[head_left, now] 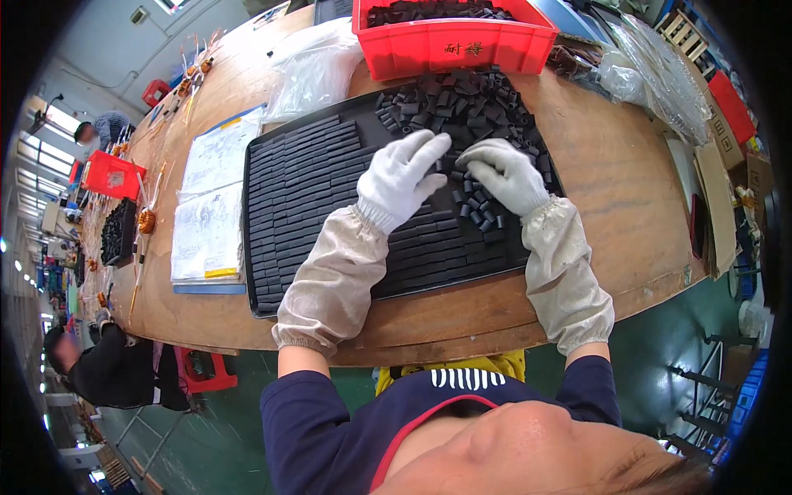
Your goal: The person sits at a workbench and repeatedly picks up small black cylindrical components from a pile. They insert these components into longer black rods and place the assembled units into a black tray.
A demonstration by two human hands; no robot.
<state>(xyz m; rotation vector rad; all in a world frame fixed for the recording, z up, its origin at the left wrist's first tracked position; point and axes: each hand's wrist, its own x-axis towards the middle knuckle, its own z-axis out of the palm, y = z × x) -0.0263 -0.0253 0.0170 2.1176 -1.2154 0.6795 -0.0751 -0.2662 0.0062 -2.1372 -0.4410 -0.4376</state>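
Observation:
A black tray [252,285] lies on the table in front of me. Its left and near parts carry many short black tube pieces [305,190] laid end to end in tight rows. At the far right of the tray, loose black tube pieces [470,103] are heaped. Over the tray's middle, my left hand [402,180], in a white glove, has its thumb and fingers apart beside some black pieces. My right hand [505,175], also gloved, faces it with fingers curled together at the heap's near edge. Whatever it pinches is hidden. Several pieces [478,205] lie scattered below it.
Beyond the tray stands a red bin [454,45] of black pieces. Clear plastic bags [318,70] and an open folder of papers [210,198] lie left. Wound coils [147,221] and another red bin [115,175] are farther left. Cardboard [716,206] stands right; a person [124,367] sits at left.

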